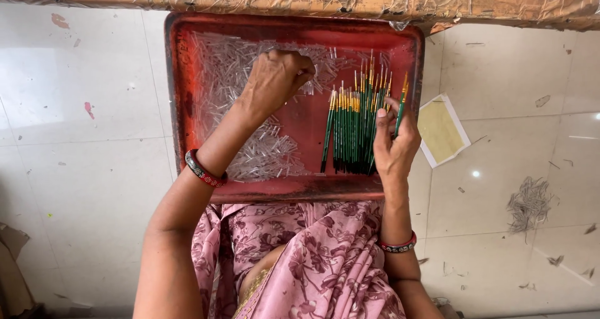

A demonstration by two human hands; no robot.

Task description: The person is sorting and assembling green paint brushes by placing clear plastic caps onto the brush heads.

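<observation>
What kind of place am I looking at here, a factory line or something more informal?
Likely an informal floor-level workshop, perhaps home-based. The person sits on a tiled floor with a worn red tray in the lap, holding green paintbrushes and clear plastic tubes.

We cannot see the left hand's (275,78) fingertips, curled down among the clear tubes (250,106), the brush (399,114) handle's lower part is hidden behind the right hand (395,142), and our elbows are cut off by the lower edge
</observation>
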